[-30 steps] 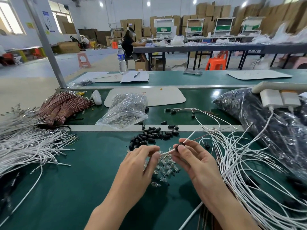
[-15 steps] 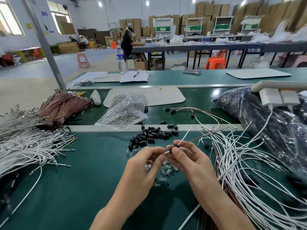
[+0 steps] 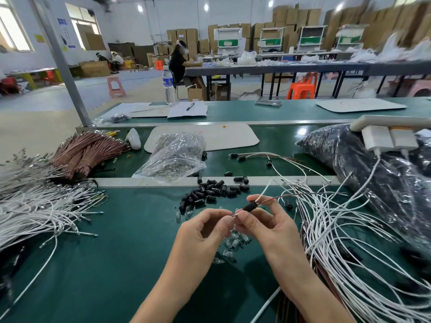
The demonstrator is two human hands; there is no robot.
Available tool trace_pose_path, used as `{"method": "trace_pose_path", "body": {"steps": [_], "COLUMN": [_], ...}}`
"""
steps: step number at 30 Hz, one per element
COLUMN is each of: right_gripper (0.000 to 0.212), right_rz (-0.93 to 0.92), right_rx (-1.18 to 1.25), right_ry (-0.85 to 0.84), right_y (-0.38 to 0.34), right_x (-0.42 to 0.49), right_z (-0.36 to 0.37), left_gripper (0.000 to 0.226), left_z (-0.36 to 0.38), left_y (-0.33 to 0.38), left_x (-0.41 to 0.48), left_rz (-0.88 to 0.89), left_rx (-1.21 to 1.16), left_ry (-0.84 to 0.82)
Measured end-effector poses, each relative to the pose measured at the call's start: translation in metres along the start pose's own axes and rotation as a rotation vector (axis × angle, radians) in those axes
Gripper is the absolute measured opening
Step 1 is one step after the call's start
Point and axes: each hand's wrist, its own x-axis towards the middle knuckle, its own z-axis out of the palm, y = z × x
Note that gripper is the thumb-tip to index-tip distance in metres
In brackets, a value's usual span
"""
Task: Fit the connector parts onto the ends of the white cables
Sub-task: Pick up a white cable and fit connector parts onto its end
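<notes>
Two pinches: left fingers (image 3: 220, 220) on shiny cable tip (image 3: 234, 214), right fingers (image 3: 247, 223) on black sleeve (image 3: 250, 207).

bright, even light comes from round ceiling lamps (image 3: 206, 7) and windows (image 3: 14, 29) at the left. lamp glare spots the green table (image 3: 116, 264) and the black plastic bag (image 3: 373, 183). soft shadows lie under the left hand (image 3: 200, 231) and right hand (image 3: 268, 229). wide-angle distortion bends the edges; the far right background is smeared.

Bare surface (image 3: 112, 271) is left open at front left; it is hemmed by a cable heap (image 3: 35, 213) leftward, white cables (image 3: 338, 234) rightward and black connector parts (image 3: 210, 194) ahead.
</notes>
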Motion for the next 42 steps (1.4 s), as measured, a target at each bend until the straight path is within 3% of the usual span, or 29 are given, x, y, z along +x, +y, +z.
{"method": "trace_pose_path", "body": {"steps": [8,15,22,42], "right_gripper": [0.022,0.026,0.025,0.033], "right_rz": [-0.047,-0.082,-0.108,-0.036], "right_rx": [-0.081,-0.184,-0.234,-0.051], "right_ry": [0.022,0.032,0.049,0.084], "right_y": [-0.0030,0.0017,0.0017,0.0000], "right_x": [0.0004,0.0000,0.0002,-0.0010], "right_z": [-0.0008,-0.0011,-0.0015,0.0043], "left_gripper": [0.014,0.016,0.016,0.019], "left_z": [-0.0001,-0.0015,-0.0018,-0.0025], "left_y": [-0.0021,-0.0005,-0.0006,0.0043], "left_x": [0.0020,0.0064,0.0073,0.0022], "left_rz": [-0.065,-0.217,-0.229,-0.270], "left_rx": [-0.014,-0.231,-0.246,-0.245], "left_ry": [-0.021,-0.071,-0.088,-0.156]}}
